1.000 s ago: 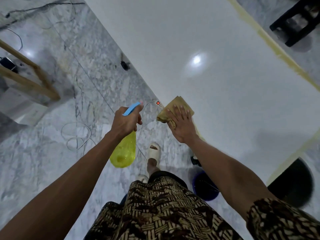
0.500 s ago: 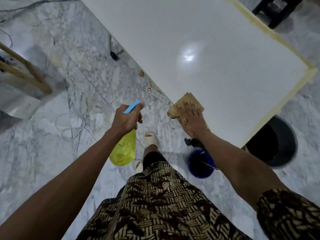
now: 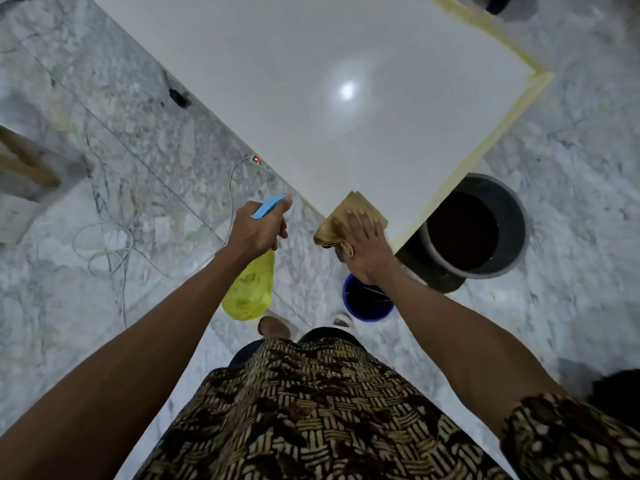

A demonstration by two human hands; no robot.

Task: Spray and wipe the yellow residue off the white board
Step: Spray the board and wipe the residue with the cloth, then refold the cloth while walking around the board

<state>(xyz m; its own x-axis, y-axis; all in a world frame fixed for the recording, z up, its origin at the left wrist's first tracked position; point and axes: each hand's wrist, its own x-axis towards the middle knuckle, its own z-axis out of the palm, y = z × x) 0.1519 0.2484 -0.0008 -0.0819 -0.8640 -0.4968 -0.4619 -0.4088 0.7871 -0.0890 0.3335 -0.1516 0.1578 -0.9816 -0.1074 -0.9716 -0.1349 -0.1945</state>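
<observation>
The glossy white board [image 3: 346, 116] fills the upper middle, its near corner pointing toward me. A band of yellow residue [image 3: 485, 140] runs along its right edges. My right hand [image 3: 365, 244] lies flat with straight fingers on a folded tan cloth [image 3: 349, 216], pressing it onto the board's near corner. My left hand [image 3: 258, 230] grips a yellow spray bottle [image 3: 249, 289] with a blue trigger head [image 3: 268, 206], held over the floor just left of the board's corner.
A large dark bucket [image 3: 474, 223] stands under the board's right edge. A small blue bucket [image 3: 367, 303] sits by my feet. A power strip with a red light [image 3: 256, 159] and white cables [image 3: 104, 251] lie on the marble floor at left. Wooden legs [image 3: 24, 161] stand far left.
My right hand has slid the cloth along the board's near edge to its near corner. The view has shifted right, showing more of the dark bucket. The left hand keeps holding the bottle.
</observation>
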